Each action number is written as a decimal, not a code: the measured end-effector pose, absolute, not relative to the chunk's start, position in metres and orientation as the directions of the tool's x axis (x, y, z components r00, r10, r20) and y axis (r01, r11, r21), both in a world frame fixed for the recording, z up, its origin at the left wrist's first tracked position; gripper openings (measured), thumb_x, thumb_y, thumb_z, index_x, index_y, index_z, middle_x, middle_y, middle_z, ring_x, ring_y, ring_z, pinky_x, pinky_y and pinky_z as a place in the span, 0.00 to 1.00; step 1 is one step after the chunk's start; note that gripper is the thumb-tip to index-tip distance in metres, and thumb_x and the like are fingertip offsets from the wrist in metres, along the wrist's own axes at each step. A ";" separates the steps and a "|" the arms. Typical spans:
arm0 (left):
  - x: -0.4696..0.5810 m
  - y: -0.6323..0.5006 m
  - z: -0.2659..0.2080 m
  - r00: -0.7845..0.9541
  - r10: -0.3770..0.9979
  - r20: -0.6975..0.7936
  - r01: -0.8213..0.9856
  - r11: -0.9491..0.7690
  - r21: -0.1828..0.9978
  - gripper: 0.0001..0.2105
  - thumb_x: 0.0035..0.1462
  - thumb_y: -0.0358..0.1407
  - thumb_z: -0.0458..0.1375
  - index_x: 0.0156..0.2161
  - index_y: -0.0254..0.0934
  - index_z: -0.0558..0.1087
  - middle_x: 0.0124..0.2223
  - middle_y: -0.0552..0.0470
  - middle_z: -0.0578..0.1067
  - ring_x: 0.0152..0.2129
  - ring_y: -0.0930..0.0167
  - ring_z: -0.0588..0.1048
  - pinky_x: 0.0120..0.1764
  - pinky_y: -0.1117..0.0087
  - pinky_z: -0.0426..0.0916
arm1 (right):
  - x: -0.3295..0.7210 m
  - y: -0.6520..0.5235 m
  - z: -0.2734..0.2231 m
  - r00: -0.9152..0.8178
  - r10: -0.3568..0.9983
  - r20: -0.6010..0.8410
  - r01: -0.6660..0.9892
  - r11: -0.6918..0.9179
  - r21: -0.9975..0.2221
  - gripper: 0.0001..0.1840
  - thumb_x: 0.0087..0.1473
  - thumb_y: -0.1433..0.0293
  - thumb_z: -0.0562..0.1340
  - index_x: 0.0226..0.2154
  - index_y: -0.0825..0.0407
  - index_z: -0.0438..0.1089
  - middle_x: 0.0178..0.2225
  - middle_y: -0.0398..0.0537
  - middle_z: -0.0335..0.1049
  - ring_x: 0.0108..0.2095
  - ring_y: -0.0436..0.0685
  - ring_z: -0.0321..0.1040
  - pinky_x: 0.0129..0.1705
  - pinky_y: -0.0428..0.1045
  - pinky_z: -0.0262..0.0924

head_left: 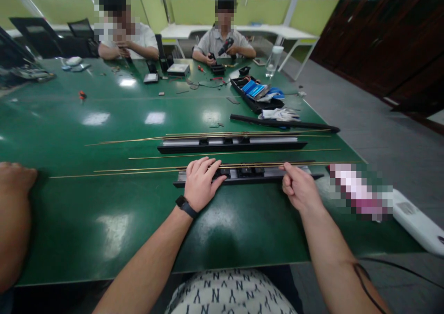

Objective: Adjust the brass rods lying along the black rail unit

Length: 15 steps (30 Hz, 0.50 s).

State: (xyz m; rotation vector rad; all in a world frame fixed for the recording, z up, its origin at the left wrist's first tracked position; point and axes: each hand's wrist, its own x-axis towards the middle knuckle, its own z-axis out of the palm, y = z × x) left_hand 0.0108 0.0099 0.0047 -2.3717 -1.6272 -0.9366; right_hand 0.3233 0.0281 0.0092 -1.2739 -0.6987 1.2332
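A long black rail with a silvery channel (270,179) lies across the table in front of me. Small black blocks (247,171) sit in its channel. Thin golden rods (132,169) run lengthwise over it and stick out beyond both ends. My left hand (203,184), wearing a dark watch on the wrist, rests over the rail's left half with its fingers spread across the rods. Near the right end, my right hand (301,185) is closed, thumb and forefinger pinched at a golden rod. Behind lies a second similar rail (232,146) with more golden rods over it.
A black tube (284,123), gloves (280,114) and a black tray (258,105) of blue items lie farther back. A white device (418,221) is at right. Across the table sit two people, one with a power drill (226,46). Another person's arm (14,221) rests at left.
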 end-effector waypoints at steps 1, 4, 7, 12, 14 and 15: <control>0.011 0.010 0.005 0.232 0.805 0.547 0.877 -0.416 0.240 0.21 0.67 0.48 0.59 0.60 0.42 0.73 0.58 0.45 0.78 0.59 0.57 0.72 0.62 0.51 0.59 | 0.323 0.028 0.010 0.263 0.936 -0.232 -0.285 -0.155 -0.946 0.22 0.47 0.55 0.77 0.35 0.55 0.76 0.13 0.36 0.60 0.09 0.42 0.48 0.11 0.40 0.41; 0.010 0.010 0.005 0.232 0.808 0.541 0.875 -0.416 0.246 0.21 0.67 0.47 0.59 0.60 0.43 0.73 0.58 0.44 0.78 0.59 0.57 0.72 0.62 0.51 0.59 | 0.322 0.027 0.011 0.260 0.936 -0.237 -0.284 -0.160 -0.945 0.22 0.47 0.55 0.76 0.35 0.56 0.76 0.13 0.37 0.61 0.09 0.43 0.48 0.11 0.40 0.41; 0.010 0.010 0.005 0.231 0.813 0.535 0.873 -0.416 0.254 0.21 0.67 0.47 0.60 0.61 0.43 0.73 0.58 0.44 0.78 0.60 0.57 0.71 0.62 0.50 0.59 | 0.321 0.027 0.012 0.270 0.936 -0.226 -0.273 -0.150 -0.950 0.21 0.50 0.55 0.75 0.35 0.55 0.76 0.12 0.37 0.61 0.09 0.43 0.48 0.11 0.40 0.41; 0.011 0.009 0.006 0.229 0.816 0.531 0.871 -0.415 0.263 0.20 0.67 0.46 0.60 0.61 0.43 0.73 0.59 0.44 0.78 0.60 0.57 0.72 0.62 0.50 0.60 | 0.319 0.027 0.012 0.293 0.932 -0.215 -0.277 -0.132 -0.952 0.19 0.51 0.56 0.73 0.34 0.54 0.74 0.13 0.37 0.62 0.09 0.43 0.48 0.10 0.40 0.41; 0.011 0.009 0.007 0.230 0.817 0.529 0.873 -0.413 0.260 0.20 0.66 0.46 0.60 0.60 0.43 0.74 0.59 0.44 0.78 0.59 0.56 0.72 0.62 0.50 0.60 | 0.320 0.027 0.011 0.288 0.933 -0.216 -0.280 -0.134 -0.951 0.19 0.50 0.55 0.74 0.34 0.53 0.74 0.13 0.36 0.61 0.09 0.43 0.47 0.10 0.40 0.41; 0.011 0.009 0.007 0.230 0.818 0.528 0.874 -0.412 0.258 0.20 0.66 0.46 0.60 0.60 0.43 0.74 0.59 0.44 0.78 0.59 0.56 0.72 0.62 0.50 0.60 | 0.320 0.027 0.011 0.282 0.934 -0.218 -0.280 -0.138 -0.950 0.20 0.50 0.55 0.74 0.34 0.53 0.74 0.12 0.36 0.61 0.09 0.43 0.47 0.10 0.40 0.41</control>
